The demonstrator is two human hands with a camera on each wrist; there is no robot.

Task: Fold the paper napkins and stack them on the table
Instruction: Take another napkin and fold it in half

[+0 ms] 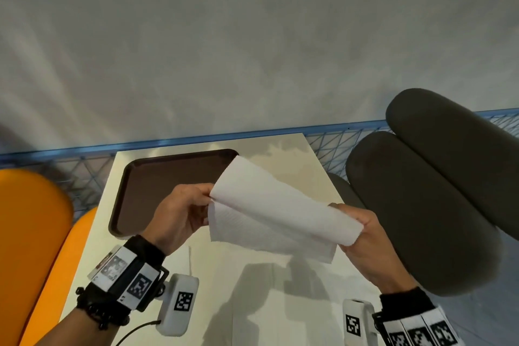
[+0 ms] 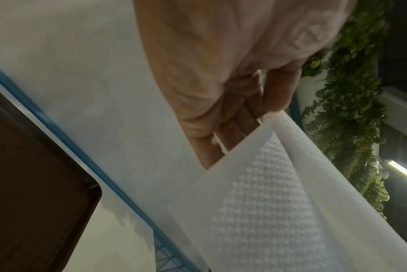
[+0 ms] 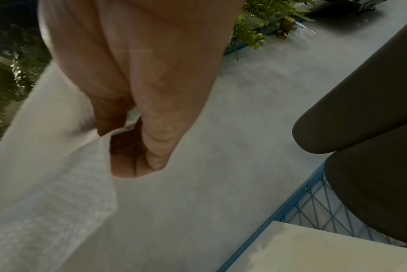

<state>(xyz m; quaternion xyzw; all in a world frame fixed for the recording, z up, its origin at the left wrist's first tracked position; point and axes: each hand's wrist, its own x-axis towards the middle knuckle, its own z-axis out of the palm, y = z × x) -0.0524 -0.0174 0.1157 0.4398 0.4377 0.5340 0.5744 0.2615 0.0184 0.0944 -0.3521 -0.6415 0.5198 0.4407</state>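
The pale table (image 1: 252,289) fills the lower middle of the head view, and you hold one white paper napkin (image 1: 275,213) in the air above it, at centre frame, partly doubled over. Your left hand (image 1: 179,213) pinches its left edge with fingers (image 2: 223,139) curled behind the sheet; your right hand (image 1: 365,241) grips the right end with thumb and fingers bunched round the paper. The risk, as I judge it, is a skewed fold: the top layer already runs at an angle to the lower one, so pressing now would crease it crooked, and pulling your hands apart could tear the thin sheet. The dark cushions (image 1: 438,191) crowd the right of the frame, the orange seat (image 1: 31,233) the left, and the brown tray (image 1: 165,185) takes the table's upper left, leaving the near part for stacking.
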